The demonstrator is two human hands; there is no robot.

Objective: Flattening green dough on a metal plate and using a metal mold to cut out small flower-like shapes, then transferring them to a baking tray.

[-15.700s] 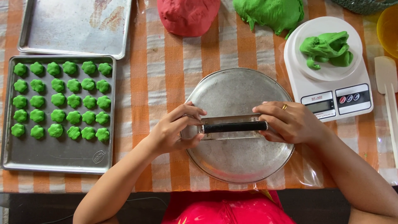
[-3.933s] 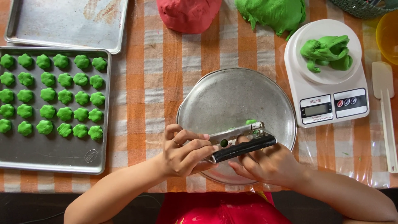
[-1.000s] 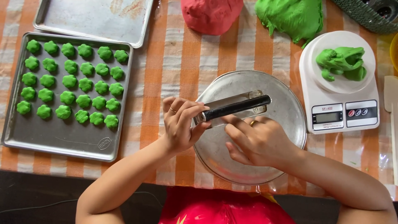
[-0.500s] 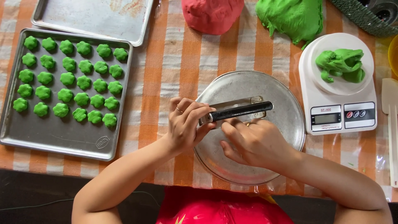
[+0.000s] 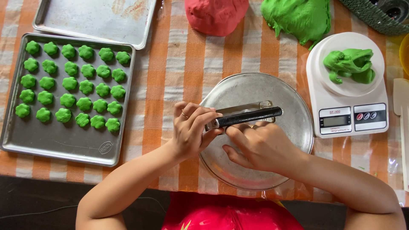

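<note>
While both hands, left (image 5: pixel 191 132), right (image 5: pixel 260 147), grip a metal press (image 5: pixel 245 116) over round pan (image 5: pixel 294 102), scale (image 5: pixel 347 106) beside, cookie tray (image 5: pixel 55 142) left.

This looks like a home kitchen set up for baking. The bench wears an orange and white checked cloth (image 5: pixel 179 55). On it sit a grey metal baking tray (image 5: pixel 55 142) full of little green dough flowers (image 5: pixel 70 83), a white kitchen scale (image 5: pixel 347 115), and big lumps of red dough (image 5: pixel 215 15) and green dough (image 5: pixel 298 17).
</note>
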